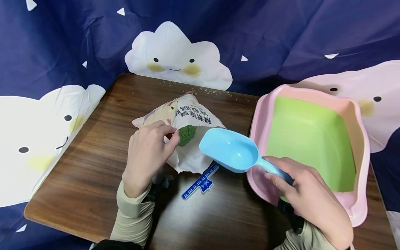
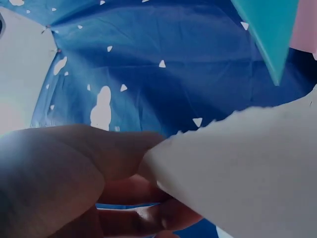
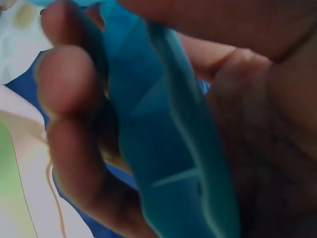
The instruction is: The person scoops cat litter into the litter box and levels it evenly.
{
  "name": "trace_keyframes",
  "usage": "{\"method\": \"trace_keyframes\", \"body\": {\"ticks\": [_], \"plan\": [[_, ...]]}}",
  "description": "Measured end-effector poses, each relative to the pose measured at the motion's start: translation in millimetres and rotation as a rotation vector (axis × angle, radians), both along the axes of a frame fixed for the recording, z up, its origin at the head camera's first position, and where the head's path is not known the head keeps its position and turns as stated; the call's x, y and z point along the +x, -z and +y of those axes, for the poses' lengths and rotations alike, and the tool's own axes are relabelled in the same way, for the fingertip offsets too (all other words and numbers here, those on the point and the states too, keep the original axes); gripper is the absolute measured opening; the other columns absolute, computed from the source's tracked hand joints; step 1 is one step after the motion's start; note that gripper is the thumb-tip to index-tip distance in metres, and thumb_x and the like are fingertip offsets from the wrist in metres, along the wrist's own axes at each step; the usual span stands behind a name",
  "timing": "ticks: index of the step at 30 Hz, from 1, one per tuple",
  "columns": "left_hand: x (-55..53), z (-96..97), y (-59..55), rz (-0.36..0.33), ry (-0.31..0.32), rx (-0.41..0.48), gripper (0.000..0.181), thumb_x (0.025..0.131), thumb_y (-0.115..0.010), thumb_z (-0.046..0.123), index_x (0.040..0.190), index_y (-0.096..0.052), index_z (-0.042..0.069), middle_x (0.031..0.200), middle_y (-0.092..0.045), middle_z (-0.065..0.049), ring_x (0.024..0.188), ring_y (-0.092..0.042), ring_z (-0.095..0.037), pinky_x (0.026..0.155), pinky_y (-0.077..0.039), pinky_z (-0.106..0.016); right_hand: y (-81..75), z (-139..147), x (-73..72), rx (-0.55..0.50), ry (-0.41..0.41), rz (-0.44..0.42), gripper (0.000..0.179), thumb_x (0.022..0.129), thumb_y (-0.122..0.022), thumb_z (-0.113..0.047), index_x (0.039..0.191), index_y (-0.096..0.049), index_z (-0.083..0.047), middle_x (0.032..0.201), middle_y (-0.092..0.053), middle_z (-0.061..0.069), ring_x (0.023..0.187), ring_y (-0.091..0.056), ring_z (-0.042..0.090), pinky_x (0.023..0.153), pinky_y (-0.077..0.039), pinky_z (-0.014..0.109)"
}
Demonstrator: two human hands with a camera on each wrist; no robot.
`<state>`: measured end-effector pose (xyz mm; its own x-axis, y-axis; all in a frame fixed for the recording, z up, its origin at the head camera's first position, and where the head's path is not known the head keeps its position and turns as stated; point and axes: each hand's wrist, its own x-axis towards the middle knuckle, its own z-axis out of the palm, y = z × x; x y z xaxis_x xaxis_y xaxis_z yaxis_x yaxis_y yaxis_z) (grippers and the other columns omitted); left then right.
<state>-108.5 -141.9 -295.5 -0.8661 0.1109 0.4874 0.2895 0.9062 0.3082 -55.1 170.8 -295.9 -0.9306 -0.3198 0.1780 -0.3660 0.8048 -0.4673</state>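
Note:
A white printed bag [image 1: 200,116] lies on the table with its torn mouth toward me, green pellets [image 1: 187,134] showing inside. My left hand [image 1: 150,149] pinches the bag's edge between thumb and finger; in the left wrist view the white bag wall [image 2: 237,168] runs from those fingertips. My right hand [image 1: 307,189] grips the handle of a light blue scoop [image 1: 232,149], whose bowl looks empty and hangs just right of the bag's mouth. In the right wrist view, fingers [image 3: 69,79] curl round the hollow blue handle [image 3: 153,134].
A pink litter tray [image 1: 254,173] with a green bottom [image 1: 309,139] stands at the right. A blue ruler-like clip [image 1: 200,182] lies in front of the bag. Small pale bits [image 1: 212,92] are scattered along the table's [image 1: 84,180] back edge. A dark blue curtain [image 1: 250,27] hangs behind.

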Motion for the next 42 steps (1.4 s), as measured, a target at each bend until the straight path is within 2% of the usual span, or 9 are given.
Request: {"method": "trace_keyframes", "body": {"ticks": [3, 7, 10, 17, 25, 29, 32, 36, 42], "plan": [[-1.3, -0.2, -0.2, 0.017, 0.017, 0.009, 0.018, 0.079, -0.054, 0.018, 0.066, -0.067, 0.019, 0.057, -0.05, 0.01, 0.045, -0.042, -0.006, 0.038, -0.031, -0.028, 1.7, -7.0, -1.3, 0.03, -0.009, 0.0, 0.034, 0.082, -0.065, -0.023, 0.113, -0.058, -0.034, 0.099, -0.06, -0.016, 0.08, -0.056, 0.003, 0.071, -0.044, 0.015], [-2.8, -0.5, 0.8, 0.029, 0.05, 0.025, 0.02, 0.08, -0.054, 0.018, 0.062, -0.063, 0.019, 0.055, -0.046, 0.01, 0.045, -0.041, -0.005, 0.039, -0.03, -0.026, 8.4, -24.8, -11.4, 0.068, -0.03, -0.047, 0.025, 0.084, -0.062, -0.02, 0.107, -0.059, -0.028, 0.082, -0.059, -0.014, 0.075, -0.054, 0.005, 0.068, -0.045, 0.028], [-3.6, -0.6, 1.6, 0.037, 0.077, 0.041, 0.022, 0.081, -0.054, 0.018, 0.059, -0.06, 0.018, 0.054, -0.044, 0.009, 0.045, -0.04, -0.006, 0.039, -0.029, -0.025, 15.2, -37.6, -21.0, 0.086, -0.047, -0.091, 0.022, 0.085, -0.06, -0.019, 0.107, -0.059, -0.021, 0.073, -0.053, -0.01, 0.065, -0.048, 0.007, 0.062, -0.042, 0.027], [-7.0, -1.4, 3.4, 0.06, 0.124, 0.093, 0.02, 0.08, -0.056, 0.015, 0.061, -0.063, 0.015, 0.054, -0.044, 0.007, 0.046, -0.039, -0.006, 0.042, -0.028, -0.023, 28.3, -53.5, -32.0, 0.122, -0.012, -0.123, 0.023, 0.085, -0.06, -0.022, 0.108, -0.059, -0.016, 0.082, -0.057, -0.003, 0.068, -0.049, 0.015, 0.062, -0.043, 0.03], [-7.7, 0.9, 3.5, 0.063, 0.159, 0.1, 0.023, 0.08, -0.057, 0.015, 0.057, -0.06, 0.015, 0.053, -0.04, 0.006, 0.046, -0.035, -0.005, 0.04, -0.025, -0.022, 37.1, -66.1, -38.0, 0.143, 0.038, -0.121, 0.024, 0.084, -0.062, -0.023, 0.107, -0.061, -0.016, 0.082, -0.059, -0.001, 0.066, -0.05, 0.017, 0.055, -0.042, 0.032], [-8.4, 2.0, 3.9, 0.061, 0.174, 0.101, 0.028, 0.08, -0.057, 0.015, 0.053, -0.054, 0.016, 0.052, -0.036, 0.006, 0.045, -0.033, -0.006, 0.04, -0.023, -0.022, 40.4, -69.7, -40.7, 0.161, 0.071, -0.114, 0.026, 0.084, -0.062, -0.026, 0.108, -0.062, -0.016, 0.077, -0.055, -0.001, 0.062, -0.047, 0.017, 0.049, -0.038, 0.028], [-8.8, 3.1, 3.9, 0.068, 0.195, 0.111, 0.027, 0.08, -0.057, 0.015, 0.054, -0.056, 0.016, 0.051, -0.037, 0.006, 0.045, -0.033, -0.006, 0.041, -0.023, -0.021, 42.5, -71.7, -42.4, 0.177, 0.089, -0.103, 0.028, 0.083, -0.063, -0.027, 0.108, -0.063, -0.017, 0.074, -0.052, 0.0, 0.059, -0.045, 0.017, 0.046, -0.034, 0.026], [-8.2, 5.2, 3.8, 0.065, 0.223, 0.139, 0.023, 0.081, -0.058, 0.015, 0.059, -0.062, 0.014, 0.052, -0.04, 0.006, 0.046, -0.035, -0.006, 0.042, -0.025, -0.02, 46.7, -75.7, -44.3, 0.18, 0.093, -0.084, 0.028, 0.082, -0.064, -0.028, 0.107, -0.063, -0.015, 0.077, -0.054, 0.0, 0.061, -0.047, 0.018, 0.047, -0.037, 0.03], [-7.3, 7.6, 4.2, 0.045, 0.234, 0.156, 0.026, 0.081, -0.058, 0.016, 0.055, -0.057, 0.016, 0.052, -0.04, 0.006, 0.046, -0.036, -0.007, 0.043, -0.025, -0.021, 50.6, -81.1, -45.3, 0.172, 0.093, -0.054, 0.026, 0.081, -0.064, -0.026, 0.104, -0.064, -0.014, 0.076, -0.054, 0.0, 0.059, -0.047, 0.019, 0.048, -0.039, 0.033]]}}
